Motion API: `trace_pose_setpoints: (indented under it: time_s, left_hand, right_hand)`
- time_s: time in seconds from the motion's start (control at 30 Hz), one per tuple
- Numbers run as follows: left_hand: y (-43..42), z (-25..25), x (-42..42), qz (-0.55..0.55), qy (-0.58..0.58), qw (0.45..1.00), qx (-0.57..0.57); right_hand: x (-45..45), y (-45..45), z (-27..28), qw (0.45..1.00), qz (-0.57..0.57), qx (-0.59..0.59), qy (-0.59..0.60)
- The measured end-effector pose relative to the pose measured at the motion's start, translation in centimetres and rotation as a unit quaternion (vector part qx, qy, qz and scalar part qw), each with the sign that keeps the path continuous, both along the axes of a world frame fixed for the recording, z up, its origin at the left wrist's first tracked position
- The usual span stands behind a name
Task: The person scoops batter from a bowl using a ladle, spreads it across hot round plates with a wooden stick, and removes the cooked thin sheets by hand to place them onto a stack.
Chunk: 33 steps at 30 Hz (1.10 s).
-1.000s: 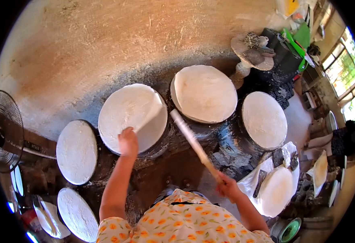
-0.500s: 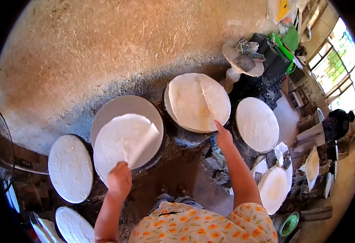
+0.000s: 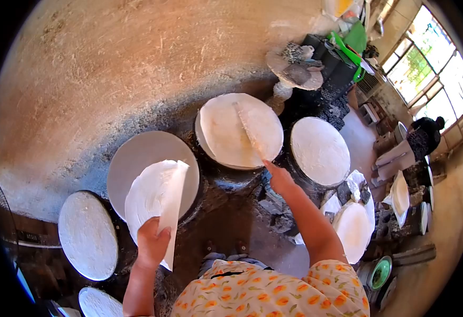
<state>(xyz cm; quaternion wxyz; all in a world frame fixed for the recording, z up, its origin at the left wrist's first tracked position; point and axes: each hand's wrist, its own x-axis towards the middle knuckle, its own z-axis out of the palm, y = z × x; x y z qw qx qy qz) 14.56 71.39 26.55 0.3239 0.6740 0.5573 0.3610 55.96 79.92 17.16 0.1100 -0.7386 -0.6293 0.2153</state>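
Observation:
My left hand (image 3: 153,240) is closed on the near edge of a thin white round sheet (image 3: 149,187). The sheet is partly lifted and folded over along its right side, above the grey round griddle (image 3: 136,148). With my right hand (image 3: 280,179), I grip the near end of a long flat blade-like tool (image 3: 249,128). It lies across a second pale sheet (image 3: 221,132) on the middle round griddle. Whether the tool is over or under that sheet's edge is unclear.
White-coated rounds stand at left (image 3: 87,235) and right (image 3: 320,150). A finished-looking pale sheet (image 3: 352,230) lies lower right, near a green bowl (image 3: 381,273). A rough plaster wall (image 3: 136,63) rises behind. Another person (image 3: 424,140) bends near the window.
My left hand has drawn the white sheet toward me, baring more of the griddle and folding the sheet's right side. My right hand stays at the middle griddle. The whole view has shifted slightly.

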Motion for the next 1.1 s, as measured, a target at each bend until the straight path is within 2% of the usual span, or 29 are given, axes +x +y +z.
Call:
trace_pose_setpoints:
  time_s: [0.03, 0.1, 0.17, 0.27, 0.33, 0.37, 0.43, 0.47, 0.5, 0.57, 0.6, 0.63, 0.67, 0.7, 0.73, 0.77, 0.8, 0.87, 0.9, 0.93, 1.0, 1.07, 1.1]
  left_hand:
    - [0.3, 0.6, 0.3, -0.005, 0.0, 1.0, 0.004]
    - [0.8, 1.7, 1.0, 0.029, -0.061, 0.993, -0.098]
    - [1.4, 2.4, 2.4, 0.008, -0.047, 0.996, -0.076]
    - [1.4, 4.5, 6.6, -0.026, -0.015, 0.997, -0.065]
    - [1.4, 4.9, 11.8, -0.11, 0.031, 0.992, -0.057]
    - [1.0, 5.0, 14.2, -0.131, 0.035, 0.989, -0.058]
    - [-0.2, 5.4, 19.9, -0.216, 0.071, 0.974, -0.001]
    - [-0.9, 5.8, 22.8, -0.276, 0.071, 0.958, 0.007]
    - [-1.8, 6.2, 26.0, -0.34, 0.048, 0.939, 0.002]
    - [-4.4, 6.9, 32.4, -0.416, 0.028, 0.908, 0.025]
    - [-5.9, 7.1, 35.6, -0.445, -0.011, 0.895, 0.037]
    - [-7.3, 7.3, 38.4, -0.471, -0.053, 0.879, 0.049]
    - [-8.4, 7.1, 41.0, -0.495, -0.082, 0.864, 0.032]
    - [-9.8, 7.6, 43.3, -0.486, -0.109, 0.866, -0.044]
    - [-10.7, 7.1, 45.4, -0.456, -0.156, 0.871, -0.096]
    - [-11.6, 6.2, 47.5, -0.422, -0.199, 0.872, -0.149]
    - [-12.3, 5.3, 49.6, -0.435, -0.194, 0.866, -0.154]
    - [-13.6, 2.7, 53.7, -0.343, -0.341, 0.824, -0.295]
    - [-14.1, 0.3, 55.5, -0.352, -0.335, 0.821, -0.3]
    - [-14.3, -3.0, 57.4, -0.335, -0.37, 0.802, -0.328]
    - [-15.4, -8.7, 60.8, -0.32, -0.4, 0.779, -0.361]
    - [-17.2, -13.8, 63.2, -0.271, -0.423, 0.742, -0.443]
    - [-17.9, -16.3, 64.1, -0.271, -0.42, 0.742, -0.446]
  right_hand:
    - [0.6, -1.1, -0.7, 1.0, -0.005, 0.004, 0.0]
    - [1.2, -3.3, -1.3, 0.997, 0.044, 0.047, 0.041]
    - [1.0, -6.4, 0.9, 0.995, 0.006, 0.042, 0.087]
    - [3.5, -12.1, -1.3, 0.991, -0.038, 0.035, 0.122]
    - [6.5, -18.1, -3.7, 0.951, -0.107, 0.22, 0.192]
    - [8.0, -20.4, -3.5, 0.948, -0.128, 0.222, 0.19]
    - [10.5, -25.0, -1.3, 0.917, -0.266, 0.111, 0.274]
    - [12.1, -27.2, -2.3, 0.916, -0.288, 0.137, 0.246]
    - [13.7, -29.7, -3.2, 0.911, -0.312, 0.16, 0.215]
    - [16.0, -34.6, -2.9, 0.871, -0.392, 0.167, 0.245]
    - [17.4, -37.6, -5.0, 0.865, -0.39, 0.252, 0.192]
    - [18.1, -40.2, -4.8, 0.844, -0.439, 0.243, 0.191]
    - [18.9, -43.0, -4.7, 0.818, -0.486, 0.228, 0.206]
    - [19.6, -45.8, -4.8, 0.791, -0.529, 0.212, 0.223]
    - [20.0, -48.5, -5.3, 0.77, -0.55, 0.245, 0.212]
    - [20.2, -50.9, -5.8, 0.748, -0.569, 0.277, 0.201]
    - [20.2, -52.7, -5.9, 0.718, -0.591, 0.325, 0.171]
    - [19.9, -58.4, -8.6, 0.679, -0.633, 0.339, 0.153]
    - [19.4, -60.5, -9.8, 0.648, -0.661, 0.353, 0.138]
    - [18.6, -61.9, -9.4, 0.641, -0.668, 0.353, 0.134]
    - [16.8, -63.8, -7.0, 0.605, -0.744, 0.258, 0.119]
    - [15.3, -65.5, -7.7, 0.594, -0.753, 0.262, 0.109]
    - [14.6, -66.2, -8.0, 0.589, -0.756, 0.268, 0.102]
